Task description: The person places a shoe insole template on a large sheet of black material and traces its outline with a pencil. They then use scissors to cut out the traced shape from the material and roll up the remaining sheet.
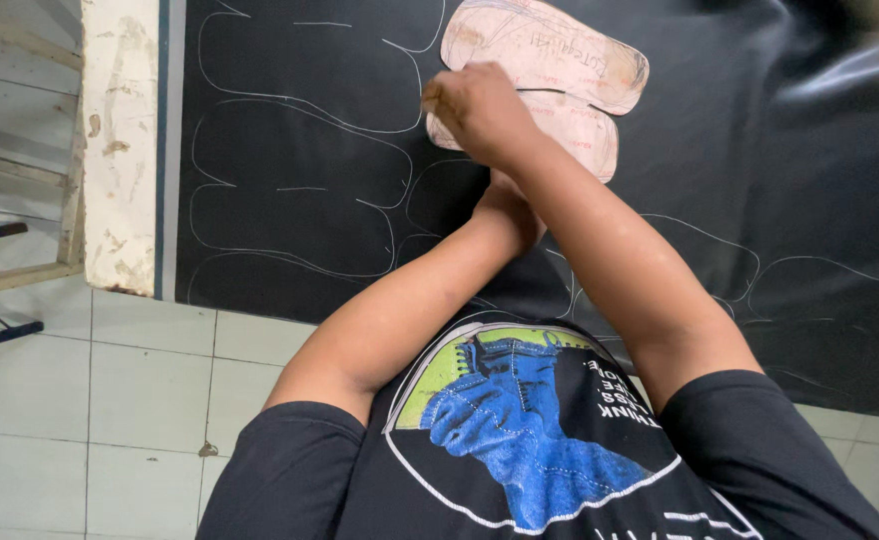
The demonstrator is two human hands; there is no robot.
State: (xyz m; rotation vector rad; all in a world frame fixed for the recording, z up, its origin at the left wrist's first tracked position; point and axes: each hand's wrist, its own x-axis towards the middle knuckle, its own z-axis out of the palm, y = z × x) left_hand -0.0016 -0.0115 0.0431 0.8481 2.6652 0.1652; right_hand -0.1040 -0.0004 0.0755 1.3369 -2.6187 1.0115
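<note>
Right hand [474,105] fisted at cardboard template's [549,75] left edge on black sheet [289,200], contents unclear; left hand hidden underneath.

I wear a black short-sleeved T-shirt [519,470] — its sleeves end above my elbows, forearms bare. On the chest sits a round white-outlined print [519,430] — a blue boot on green, with white lettering beside it.

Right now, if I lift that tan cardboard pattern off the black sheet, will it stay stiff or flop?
The tan cardboard pattern lies flat with crisp edges, so it probably holds its shape. It looks thin, so likely light and easily bent. On the smooth, shiny black sheet it may slide unless pressed, as the right hand seems to be doing.
</note>
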